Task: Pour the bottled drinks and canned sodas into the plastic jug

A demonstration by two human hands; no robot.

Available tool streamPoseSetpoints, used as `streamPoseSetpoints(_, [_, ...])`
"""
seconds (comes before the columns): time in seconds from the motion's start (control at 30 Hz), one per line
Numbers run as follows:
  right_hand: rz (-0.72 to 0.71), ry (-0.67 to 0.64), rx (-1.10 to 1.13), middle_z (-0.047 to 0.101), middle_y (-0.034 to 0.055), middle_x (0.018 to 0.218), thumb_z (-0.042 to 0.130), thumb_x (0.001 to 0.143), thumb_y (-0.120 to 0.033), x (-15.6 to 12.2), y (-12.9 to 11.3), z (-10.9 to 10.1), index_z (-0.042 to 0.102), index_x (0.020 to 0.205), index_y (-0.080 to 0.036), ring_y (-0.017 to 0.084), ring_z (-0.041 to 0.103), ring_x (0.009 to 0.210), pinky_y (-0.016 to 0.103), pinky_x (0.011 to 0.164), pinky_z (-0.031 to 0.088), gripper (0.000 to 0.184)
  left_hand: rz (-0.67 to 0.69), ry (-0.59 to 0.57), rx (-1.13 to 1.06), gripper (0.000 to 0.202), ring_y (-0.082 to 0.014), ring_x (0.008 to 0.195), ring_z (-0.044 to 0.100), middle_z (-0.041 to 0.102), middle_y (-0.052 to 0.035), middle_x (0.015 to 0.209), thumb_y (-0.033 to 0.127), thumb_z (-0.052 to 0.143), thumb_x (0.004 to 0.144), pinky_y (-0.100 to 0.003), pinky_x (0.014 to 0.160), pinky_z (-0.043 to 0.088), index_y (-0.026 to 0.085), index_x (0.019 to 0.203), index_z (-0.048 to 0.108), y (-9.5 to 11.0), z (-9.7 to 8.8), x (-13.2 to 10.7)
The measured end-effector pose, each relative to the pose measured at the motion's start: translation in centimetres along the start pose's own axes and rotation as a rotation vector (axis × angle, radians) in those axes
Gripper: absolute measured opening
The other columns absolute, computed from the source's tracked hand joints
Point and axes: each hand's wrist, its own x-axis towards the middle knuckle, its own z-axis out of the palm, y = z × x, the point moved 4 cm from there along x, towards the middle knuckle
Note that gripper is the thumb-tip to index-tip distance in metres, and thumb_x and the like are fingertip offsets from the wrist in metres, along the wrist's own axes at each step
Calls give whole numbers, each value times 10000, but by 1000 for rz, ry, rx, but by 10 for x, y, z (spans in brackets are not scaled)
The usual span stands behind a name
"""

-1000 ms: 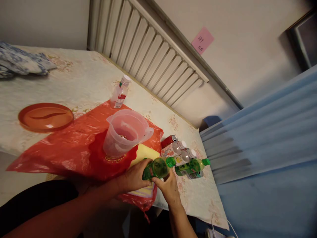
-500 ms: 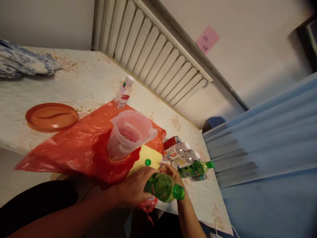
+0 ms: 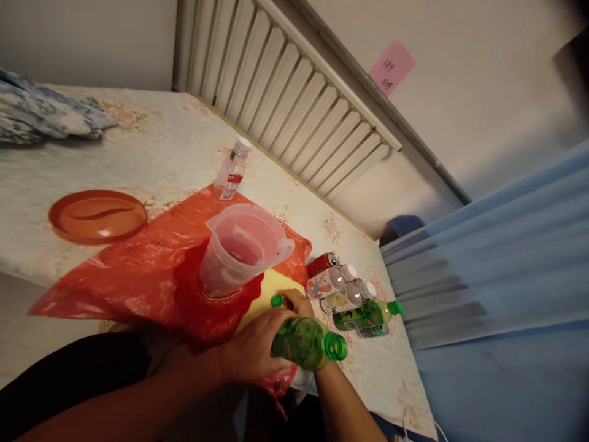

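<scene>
My left hand (image 3: 253,347) is wrapped around an uncapped green plastic bottle (image 3: 301,344), which tilts with its mouth toward the lower right. Partly behind that bottle, my right hand (image 3: 297,302) has its curled fingertips at a green bottle cap (image 3: 277,301) above a yellow sheet or pad (image 3: 267,288). The fingers appear closed on the cap's edge, though the thumb is hidden. Just left of the hands, a clear plastic measuring jug (image 3: 243,245) stands on a scalloped red mat (image 3: 188,291).
A red plastic bag (image 3: 133,276) lies under the mat. An orange plate (image 3: 99,217) and a clear bottle (image 3: 231,172) are to the left and behind. At right lie a red can (image 3: 322,264), several drinks bottles and a capped green bottle (image 3: 363,315). A radiator (image 3: 285,98) runs behind the table.
My right hand has moved left from beside the green bottle to the cap, with fingers now curled at it. My left hand still holds the bottle, nearly unmoved.
</scene>
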Motion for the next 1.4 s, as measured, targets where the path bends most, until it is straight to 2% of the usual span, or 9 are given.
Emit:
streamPoseSetpoints(0.17, [52, 130, 97, 668, 19, 830, 550, 775, -222, -10, -13, -25, 669, 924, -178, 177, 604, 783, 277, 731, 484, 196, -114, 91, 30, 656, -294, 1189, 539, 579, -101, 1253, 183, 691, 656, -457, 1045, 422, 217, 1260, 437, -12, -5, 6])
streamPoseSetpoints(0.37, [99, 366, 52, 676, 41, 864, 658, 693, -231, -27, -33, -83, 643, 940, -164, 177, 608, 749, 286, 692, 511, 256, -147, 157, 89, 659, -302, 1179, 555, 597, -113, 1235, 180, 723, 649, -476, 1048, 425, 203, 1249, 450, -27, 2, 14])
streamPoseSetpoints(0.47, [75, 380, 13, 649, 30, 855, 641, 740, -237, -34, -49, -105, 641, 1009, -167, 144, 577, 699, 256, 649, 486, 277, -158, 159, 88, 641, -305, 1188, 557, 594, -124, 1248, 197, 723, 669, -471, 1048, 431, 192, 1251, 455, -32, 6, 18])
streamPoseSetpoints(0.57, [-1, 328, -120, 605, 4, 784, 644, 763, -223, -38, -76, -116, 655, 1022, -181, 128, 532, 646, 242, 611, 460, 262, -160, 166, 80, 614, -306, 1181, 566, 601, -119, 1248, 224, 722, 689, -468, 1038, 442, 194, 1246, 465, -35, 7, 20])
streamPoseSetpoints(0.73, [-143, 173, -297, 651, 29, 892, 652, 753, -148, -35, -115, -118, 677, 963, -201, 154, 582, 737, 281, 701, 492, 218, -133, 175, 93, 612, -306, 1191, 559, 603, -112, 1257, 242, 725, 693, -468, 1047, 433, 194, 1247, 468, -37, 8, 23])
streamPoseSetpoints(0.83, [-135, 127, -188, 675, 67, 1024, 658, 784, -185, -32, -117, -119, 657, 1029, -204, 195, 630, 867, 333, 792, 526, 245, -130, 181, 90, 599, -306, 1191, 559, 607, -111, 1255, 262, 728, 696, -472, 1051, 428, 196, 1236, 479, -37, 6, 24])
streamPoseSetpoints(0.97, [-84, 106, -89, 676, 57, 967, 687, 802, -244, -29, -112, -122, 633, 1054, -208, 207, 641, 869, 355, 802, 534, 261, -153, 166, 67, 617, -306, 1194, 559, 601, -130, 1266, 244, 727, 683, -476, 1052, 427, 186, 1244, 476, -36, 5, 24])
streamPoseSetpoints(1.17, [-222, 15, -299, 668, 42, 949, 673, 856, -265, -27, -137, -121, 648, 1033, -218, 175, 613, 790, 318, 756, 509, 184, -166, 184, 40, 629, -309, 1197, 562, 613, -113, 1257, 225, 728, 657, -477, 1052, 426, 209, 1240, 492, -33, 4, 24])
streamPoseSetpoints(1.4, [-292, -63, -428, 677, 71, 1039, 615, 913, -262, -26, -149, -116, 670, 1147, -248, 217, 620, 949, 368, 866, 500, 241, -177, 147, 43, 636, -314, 1200, 558, 608, -131, 1260, 206, 721, 653, -476, 1062, 414, 181, 1243, 485, -30, 2, 26])
